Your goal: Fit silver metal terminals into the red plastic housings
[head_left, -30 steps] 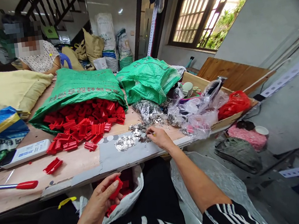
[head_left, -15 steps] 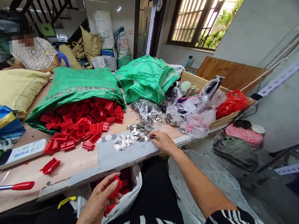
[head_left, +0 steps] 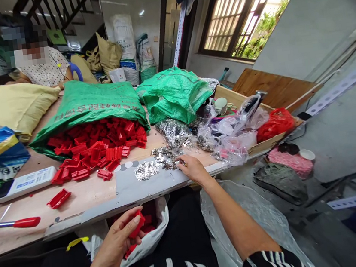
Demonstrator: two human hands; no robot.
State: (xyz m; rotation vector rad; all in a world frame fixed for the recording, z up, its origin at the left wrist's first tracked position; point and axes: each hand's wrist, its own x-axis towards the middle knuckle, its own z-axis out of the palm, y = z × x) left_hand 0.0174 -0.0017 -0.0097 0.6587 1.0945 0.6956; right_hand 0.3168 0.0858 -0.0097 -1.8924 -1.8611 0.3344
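My left hand (head_left: 123, 233) is closed around a red plastic part (head_left: 136, 225), above a white bag (head_left: 162, 233) at my lap with more red parts inside. At the table's front edge, my right hand (head_left: 192, 168) has its fingertips pinched together by a pile of small dark metal pieces (head_left: 168, 157). What those fingers hold, if anything, is too small to make out. Shiny flat silver pieces (head_left: 146, 170) lie just left of that pile. Farther left, many red parts (head_left: 98, 145) spill from a green woven sack (head_left: 95, 96), and a single red part (head_left: 59, 199) lies apart.
A red-handled tool (head_left: 26, 222) and a white box (head_left: 31, 182) lie on the left. Behind the metal pieces are a clear bag (head_left: 176, 133) and a second green sack (head_left: 176, 92). A wooden tray (head_left: 264, 145) holds plastic bags. Another person (head_left: 43, 65) sits across the table.
My right hand has shifted very slightly left at the metal pieces. My left hand keeps its hold on the red part, almost unmoved.
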